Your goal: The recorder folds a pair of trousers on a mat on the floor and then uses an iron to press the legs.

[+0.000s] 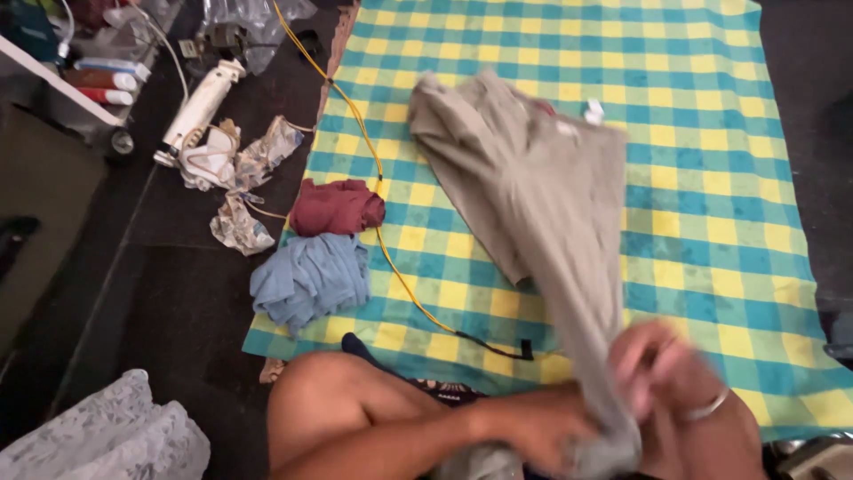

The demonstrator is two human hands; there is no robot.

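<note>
A grey-beige garment (pixel 533 187) lies stretched across a checked blue, green and yellow cloth (pixel 711 178) on the floor. Its near end is gathered at the bottom of the head view. My left hand (pixel 533 431) grips that bunched end. My right hand (pixel 666 364), blurred and wearing a bangle, holds the same fabric just beside it. My bare knee (pixel 329 391) sits at the cloth's near edge.
A crumpled maroon cloth (pixel 338 206) and a blue one (pixel 311 277) lie on the checked cloth's left edge. A yellow cable (pixel 382 178) runs across it. Patterned rags (pixel 240 160), a white appliance (pixel 200 107) and white lace fabric (pixel 107 436) sit on the dark floor.
</note>
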